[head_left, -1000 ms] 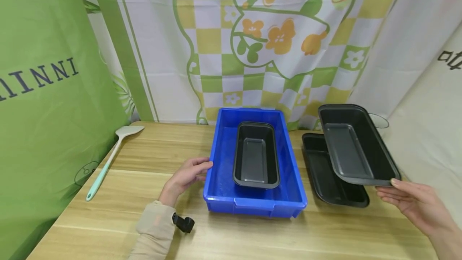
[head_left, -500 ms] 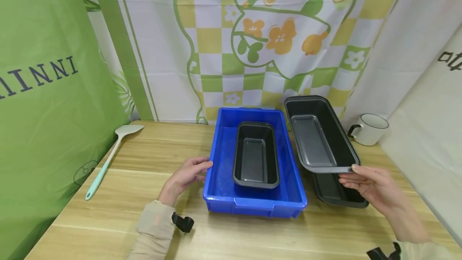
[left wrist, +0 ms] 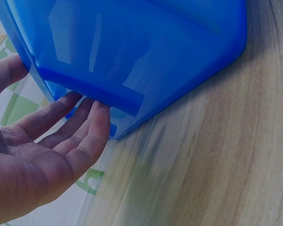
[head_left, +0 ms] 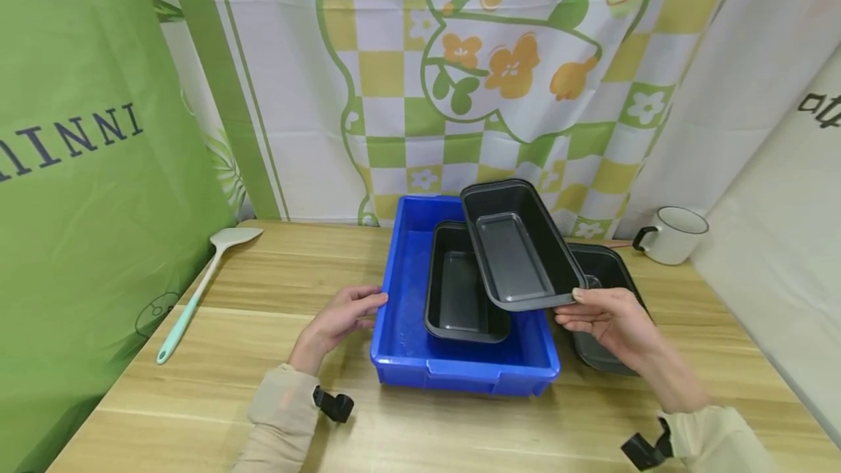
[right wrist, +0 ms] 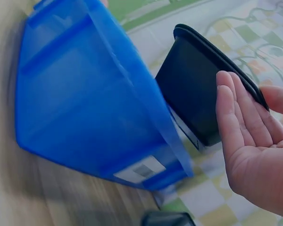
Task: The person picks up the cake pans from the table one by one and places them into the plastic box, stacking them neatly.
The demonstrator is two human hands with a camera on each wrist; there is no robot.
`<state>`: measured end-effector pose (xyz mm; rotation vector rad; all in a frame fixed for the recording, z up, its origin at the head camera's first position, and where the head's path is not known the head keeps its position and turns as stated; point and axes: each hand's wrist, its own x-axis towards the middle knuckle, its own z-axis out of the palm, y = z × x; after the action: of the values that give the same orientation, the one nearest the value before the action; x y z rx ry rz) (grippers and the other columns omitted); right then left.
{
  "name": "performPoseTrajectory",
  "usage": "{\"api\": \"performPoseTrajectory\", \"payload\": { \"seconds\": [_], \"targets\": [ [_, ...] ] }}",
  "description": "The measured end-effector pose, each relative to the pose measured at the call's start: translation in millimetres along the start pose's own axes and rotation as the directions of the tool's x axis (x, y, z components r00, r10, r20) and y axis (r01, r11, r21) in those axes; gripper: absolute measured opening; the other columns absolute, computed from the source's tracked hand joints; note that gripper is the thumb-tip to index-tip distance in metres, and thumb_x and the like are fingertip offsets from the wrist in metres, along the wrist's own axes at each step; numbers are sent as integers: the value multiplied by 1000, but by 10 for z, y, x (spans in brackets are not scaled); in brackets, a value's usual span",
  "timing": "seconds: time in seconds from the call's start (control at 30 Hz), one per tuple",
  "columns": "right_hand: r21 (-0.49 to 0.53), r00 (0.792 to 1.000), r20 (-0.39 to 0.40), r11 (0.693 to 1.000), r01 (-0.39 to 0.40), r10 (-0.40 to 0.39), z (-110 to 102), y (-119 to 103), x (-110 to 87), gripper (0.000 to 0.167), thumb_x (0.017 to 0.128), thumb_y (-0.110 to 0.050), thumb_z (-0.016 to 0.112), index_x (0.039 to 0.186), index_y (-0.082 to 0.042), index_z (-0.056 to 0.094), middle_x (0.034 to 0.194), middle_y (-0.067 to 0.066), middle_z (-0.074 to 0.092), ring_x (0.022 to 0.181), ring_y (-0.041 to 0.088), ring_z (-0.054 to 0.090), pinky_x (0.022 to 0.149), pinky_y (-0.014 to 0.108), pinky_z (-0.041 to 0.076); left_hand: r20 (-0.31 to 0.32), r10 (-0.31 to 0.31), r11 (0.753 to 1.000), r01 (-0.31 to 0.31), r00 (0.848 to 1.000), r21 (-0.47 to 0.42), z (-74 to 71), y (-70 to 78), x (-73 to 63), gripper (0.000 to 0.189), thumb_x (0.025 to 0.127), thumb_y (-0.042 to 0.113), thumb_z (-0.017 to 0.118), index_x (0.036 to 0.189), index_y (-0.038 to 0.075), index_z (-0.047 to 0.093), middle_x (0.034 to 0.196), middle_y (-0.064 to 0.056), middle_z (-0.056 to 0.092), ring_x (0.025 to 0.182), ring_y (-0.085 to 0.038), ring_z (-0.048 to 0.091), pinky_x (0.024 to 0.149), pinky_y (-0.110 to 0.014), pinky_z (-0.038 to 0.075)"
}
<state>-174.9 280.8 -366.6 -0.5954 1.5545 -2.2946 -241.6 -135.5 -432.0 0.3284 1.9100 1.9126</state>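
A dark loaf pan hangs tilted above the right side of a blue plastic bin. My right hand pinches the pan's near right corner, thumb on the rim and fingers underneath; the right wrist view shows the held pan's outer wall beside those fingers. Inside the bin lies another loaf pan, partly covered by the raised one. My left hand holds the bin's left side. In the left wrist view its fingertips hook under the bin's ledge and the thumb lies at the rim.
On the wooden table, a third dark pan stands right of the bin, partly behind my right hand. A white mug with a black handle is at the back right. A spatula with a mint handle lies at left. Curtains enclose the table.
My right hand has carried the loaf pan leftward, from over the pan on the table to over the bin. The mug has come into full view. My left hand keeps its place.
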Motion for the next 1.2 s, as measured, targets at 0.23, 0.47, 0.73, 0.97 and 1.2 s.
{"api": "performPoseTrajectory", "payload": {
  "seconds": [0.23, 0.47, 0.73, 0.97, 1.2],
  "targets": [
    [-27, 991, -88, 994, -104, 101, 172, 82, 160, 38, 99, 4, 40, 94, -5, 76, 88, 11, 73, 86, 20, 71, 77, 32, 57, -4, 0, 1000, 0, 1000, 3, 3, -1, 2, 56, 98, 18, 54, 140, -14, 35, 130, -26, 55, 108, -21, 62, 96, -41, 48],
    [-27, 955, -185, 970, -241, 232, 331, 146, 280, 28, 97, -1, 47, 89, -5, 73, 85, 12, 73, 81, 21, 71, 74, 31, 58, 0, -4, 1000, 4, 1000, 4, 4, -6, 3, 56, 98, 19, 54, 140, -14, 35, 131, -27, 54, 108, -21, 62, 96, -41, 48],
    [-156, 913, -265, 921, -358, 310, 477, 141, 385, 26, 95, -11, 58, 110, 10, 64, 90, 13, 73, 83, 21, 71, 77, 33, 57, 7, 1, 1000, -1, 1000, 3, -13, 3, -6, 58, 98, 19, 54, 141, -14, 33, 132, -27, 53, 110, -24, 61, 99, -45, 45],
    [-486, 911, -280, 774, -406, 302, 569, 135, 439, 43, 94, -21, 61, 107, 20, 62, 86, 17, 72, 79, 25, 71, 72, 34, 58, 3, -2, 1000, 2, 1000, 2, -7, 4, -8, 58, 98, 20, 55, 141, -14, 34, 133, -27, 52, 112, -25, 60, 99, -43, 46],
    [-520, 899, -305, 735, -434, 315, 617, 137, 461, 39, 94, -18, 61, 108, 18, 63, 88, 20, 71, 78, 25, 71, 71, 35, 58, -1, -1, 1000, 1, 1000, -5, 4, -11, 5, 56, 97, 18, 54, 139, -14, 36, 131, -26, 54, 107, -20, 62, 96, -41, 48]
  ]
}}
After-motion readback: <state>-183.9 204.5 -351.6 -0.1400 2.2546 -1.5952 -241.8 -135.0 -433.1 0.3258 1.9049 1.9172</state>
